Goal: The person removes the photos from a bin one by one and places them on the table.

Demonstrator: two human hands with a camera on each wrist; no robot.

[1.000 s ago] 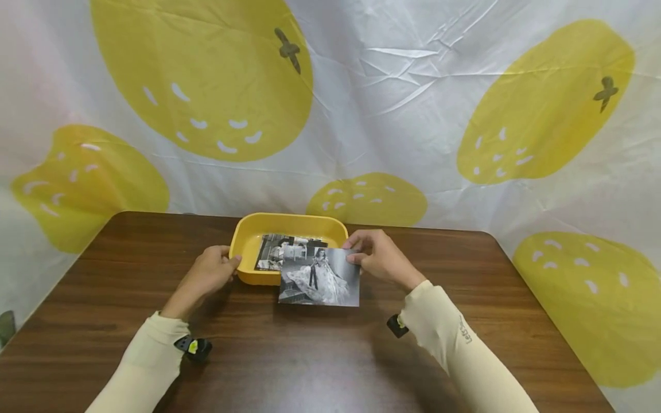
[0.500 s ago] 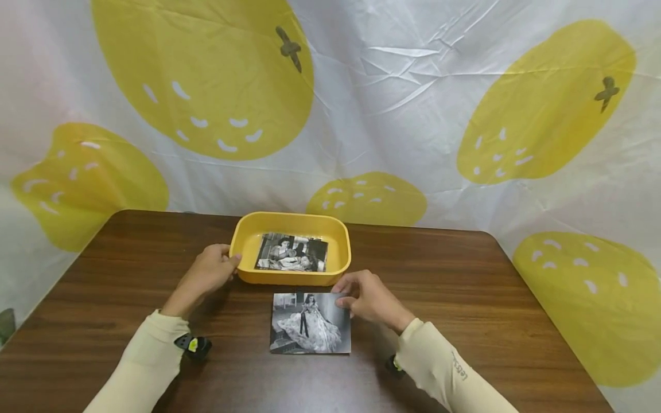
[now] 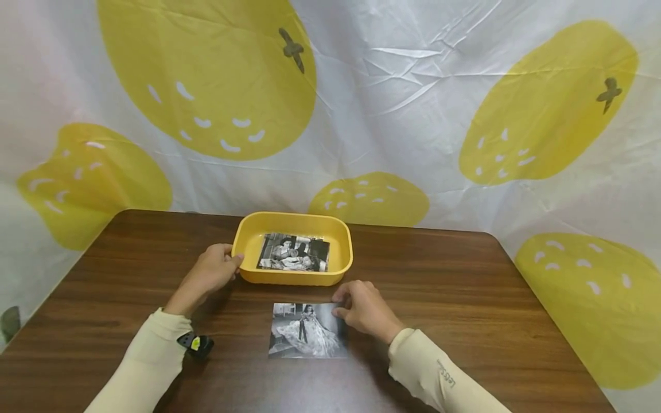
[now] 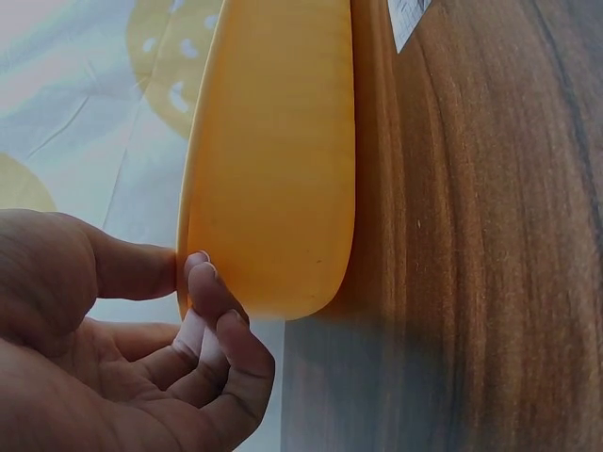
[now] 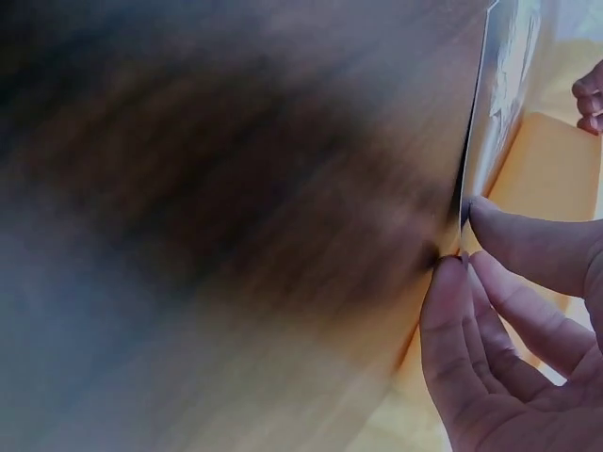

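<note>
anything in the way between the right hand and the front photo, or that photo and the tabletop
Nothing visible blocks the right hand, which pinches the front photo near its far right corner. Only fingers under the edge show between photo and tabletop; the yellow tray stands beyond.

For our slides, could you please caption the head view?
Left hand grips a rounded yellow plastic tray; right hand pinches a rectangular black-and-white photograph.

Head view: high, facing forward, down across my counter (image 3: 454, 287). Wrist views: close at my left hand (image 3: 209, 271) and right hand (image 3: 365, 310); all share the yellow tray (image 3: 294, 277).
</note>
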